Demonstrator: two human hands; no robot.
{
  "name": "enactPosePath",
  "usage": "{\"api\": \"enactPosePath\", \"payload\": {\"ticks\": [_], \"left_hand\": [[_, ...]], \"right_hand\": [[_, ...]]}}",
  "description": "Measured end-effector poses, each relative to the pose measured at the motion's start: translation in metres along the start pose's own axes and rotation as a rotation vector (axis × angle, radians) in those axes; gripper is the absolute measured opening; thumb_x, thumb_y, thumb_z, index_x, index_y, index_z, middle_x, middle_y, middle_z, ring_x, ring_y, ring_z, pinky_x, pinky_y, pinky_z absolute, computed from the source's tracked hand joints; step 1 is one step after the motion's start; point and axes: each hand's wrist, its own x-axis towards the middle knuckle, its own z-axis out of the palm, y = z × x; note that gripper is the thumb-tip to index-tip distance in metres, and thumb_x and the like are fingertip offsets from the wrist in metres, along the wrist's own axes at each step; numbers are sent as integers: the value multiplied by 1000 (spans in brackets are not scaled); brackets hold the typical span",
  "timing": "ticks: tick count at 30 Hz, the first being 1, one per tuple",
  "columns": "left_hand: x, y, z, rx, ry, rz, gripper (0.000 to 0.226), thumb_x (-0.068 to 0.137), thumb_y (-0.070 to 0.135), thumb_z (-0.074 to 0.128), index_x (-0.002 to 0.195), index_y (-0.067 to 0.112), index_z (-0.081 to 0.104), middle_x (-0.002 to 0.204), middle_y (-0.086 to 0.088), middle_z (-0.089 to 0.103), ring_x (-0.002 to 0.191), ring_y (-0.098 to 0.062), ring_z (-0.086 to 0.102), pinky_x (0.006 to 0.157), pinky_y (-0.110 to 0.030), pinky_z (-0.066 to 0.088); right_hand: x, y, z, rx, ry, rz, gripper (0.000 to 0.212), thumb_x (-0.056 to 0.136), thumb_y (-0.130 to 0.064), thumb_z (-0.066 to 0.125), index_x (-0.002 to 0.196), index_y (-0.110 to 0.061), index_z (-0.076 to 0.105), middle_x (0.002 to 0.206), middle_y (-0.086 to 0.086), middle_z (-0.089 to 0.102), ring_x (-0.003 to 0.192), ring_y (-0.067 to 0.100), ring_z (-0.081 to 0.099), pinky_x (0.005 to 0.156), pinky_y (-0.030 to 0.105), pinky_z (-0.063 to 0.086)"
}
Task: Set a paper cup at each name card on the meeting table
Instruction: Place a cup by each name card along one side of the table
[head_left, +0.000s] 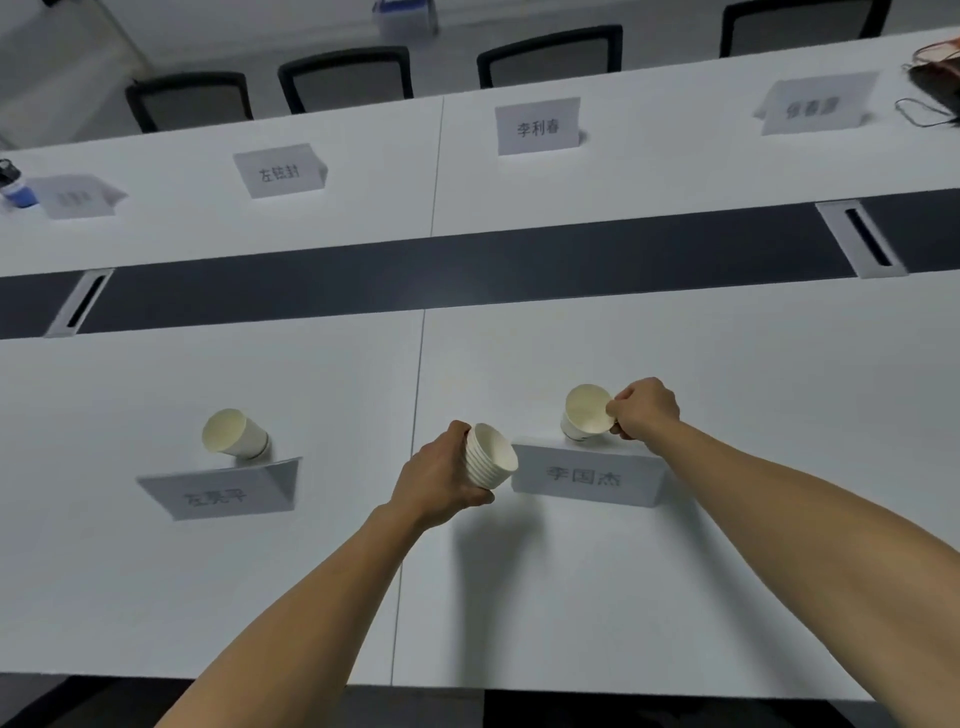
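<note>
Overall, the risks noted at inspection were tipping and spilled cups. Toward the near edge of the table (571, 597), on its left half, a placed cup (236, 434) stood just behind the left name card (223, 493). It appeared to lean, though the wide lens may account for that. The left hand (441, 478) was wrapped round a nested stack of cups (491, 457), held with its mouths turned rightward. In my judgement, a slackened hold at that tilt could let the inner cups slide out. Right of it, the single cup (587, 413) sat just behind the right name card (587, 475), and the right hand (644, 408) pinched its rim. A paper cup is light, so fingers dragging on release could topple it onto the card. Whether its base rested fully on the table could not be confirmed, as the card hid that point.

As to the grip, the stack lay inside the left hand's curl, with its rims projecting clear of the hand to the right. The single cup lay left of the right hand and was held only at the right side of its rim, its body free of the palm. Along the far edge, four far name cards (280, 171) had no cup beside them.
</note>
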Motion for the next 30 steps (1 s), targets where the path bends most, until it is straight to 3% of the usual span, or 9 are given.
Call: {"api": "enactPosePath", "payload": {"ticks": [9, 15, 19, 24, 30], "left_hand": [[-1, -1, 3, 2, -8, 27, 75, 65, 36, 82, 126, 26, 41, 110, 6, 60, 91, -20, 56, 70, -31, 46], [-3, 18, -8, 46, -7, 122, 76, 64, 37, 84, 126, 27, 40, 113, 6, 60, 94, -21, 58, 77, -38, 52], [-2, 50, -11, 86, -27, 258, 77, 66, 34, 85, 127, 26, 39, 119, 5, 59, 98, -20, 57, 80, -35, 54], [-8, 100, 4, 148, -60, 400, 78, 66, 37, 86, 127, 27, 39, 122, 5, 61, 101, -21, 59, 80, -36, 53], [-37, 170, 44, 171, -78, 534, 72, 66, 35, 85, 122, 25, 41, 111, 7, 61, 92, -20, 56, 69, -33, 47]], "right_hand": [[3, -2, -1, -30, -16, 52, 17, 86, -9, 71, 99, 3, 69, 82, 20, 75, 76, 32, 76, 82, 44, 62], [-29, 1, -30, -167, 38, -51, 21, 85, -15, 66, 97, 1, 70, 88, 16, 76, 82, 31, 75, 78, 41, 61], [-65, 14, -63, -345, 133, -182, 20, 91, -23, 62, 103, -9, 68, 100, 9, 72, 81, 25, 65, 65, 29, 46], [-104, 55, -109, -458, 217, -213, 28, 94, -28, 56, 119, -16, 63, 112, 3, 69, 96, 25, 64, 73, 30, 47], [-142, 119, -171, -479, 312, -198, 29, 95, -29, 54, 121, -17, 62, 116, 3, 69, 101, 25, 64, 74, 29, 43]]}}
